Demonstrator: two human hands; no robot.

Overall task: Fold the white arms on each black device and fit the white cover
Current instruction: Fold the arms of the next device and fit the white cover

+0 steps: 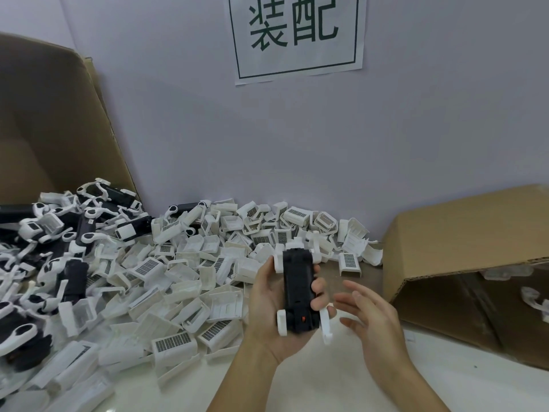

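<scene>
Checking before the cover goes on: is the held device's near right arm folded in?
Not folded. The white arm sticks out from the black device in the left hand.

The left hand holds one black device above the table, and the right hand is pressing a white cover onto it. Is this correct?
Not quite. The left hand does hold the black device, but the head view shows the right hand open beside it, holding no cover.

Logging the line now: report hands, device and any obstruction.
Left hand grips black device. Right hand open beside it, touching nothing. White arm at lower right sticks out; no cover on. Nothing in the way.
</scene>
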